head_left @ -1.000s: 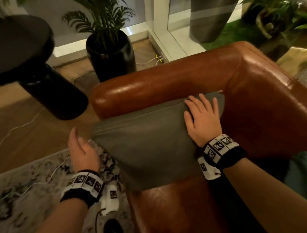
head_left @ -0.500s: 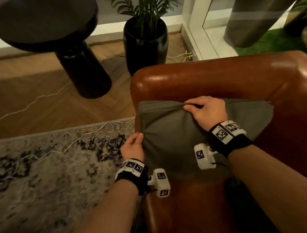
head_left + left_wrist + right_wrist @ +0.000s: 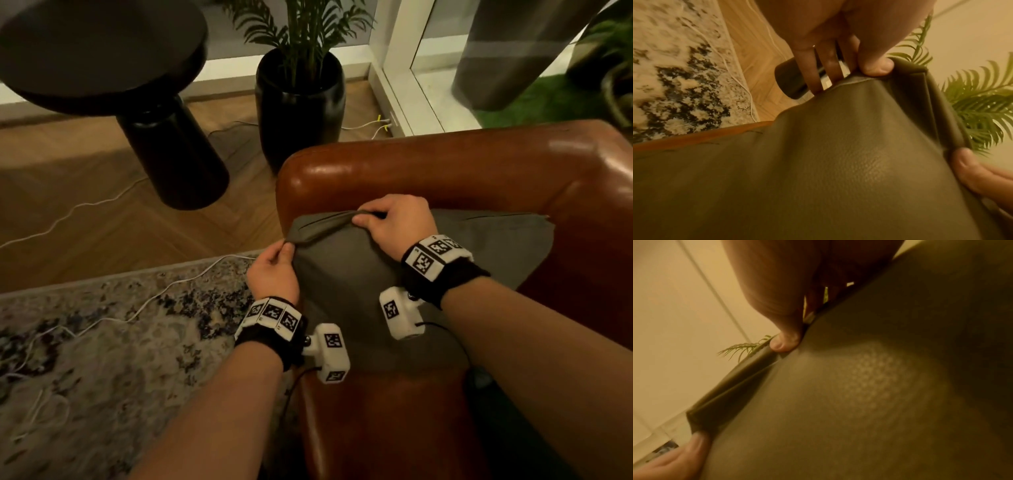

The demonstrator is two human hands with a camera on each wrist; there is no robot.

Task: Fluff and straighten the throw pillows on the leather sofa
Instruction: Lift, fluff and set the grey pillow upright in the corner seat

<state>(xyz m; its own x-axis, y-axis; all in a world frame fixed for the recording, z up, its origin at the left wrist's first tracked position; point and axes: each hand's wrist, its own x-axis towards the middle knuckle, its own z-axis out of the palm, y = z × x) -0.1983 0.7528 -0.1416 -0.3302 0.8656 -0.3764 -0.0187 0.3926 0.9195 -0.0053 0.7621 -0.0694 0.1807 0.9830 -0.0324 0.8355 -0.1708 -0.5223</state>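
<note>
A grey-green throw pillow (image 3: 346,284) leans against the arm of the brown leather sofa (image 3: 428,171). My left hand (image 3: 274,270) pinches the pillow's upper left corner between thumb and fingers. My right hand (image 3: 394,222) grips the pillow's top edge near the middle, bunching the cover into a fold. In the left wrist view the pillow (image 3: 838,162) fills the frame, with my left hand (image 3: 875,66) pinching its corner. In the right wrist view my right hand (image 3: 785,340) presses its thumb into the pillow (image 3: 859,394) at its seam.
A black round side table (image 3: 137,102) and a black planter (image 3: 301,102) with a palm stand on the wood floor left of the sofa. A patterned rug (image 3: 102,342) with white cables (image 3: 102,202) lies beside the sofa. A grey curtain (image 3: 513,51) hangs at the window.
My left hand moved up from the pillow's left side to pinch its upper left corner. My right hand stayed gripping the top edge, and the cover is drawn tighter between them.
</note>
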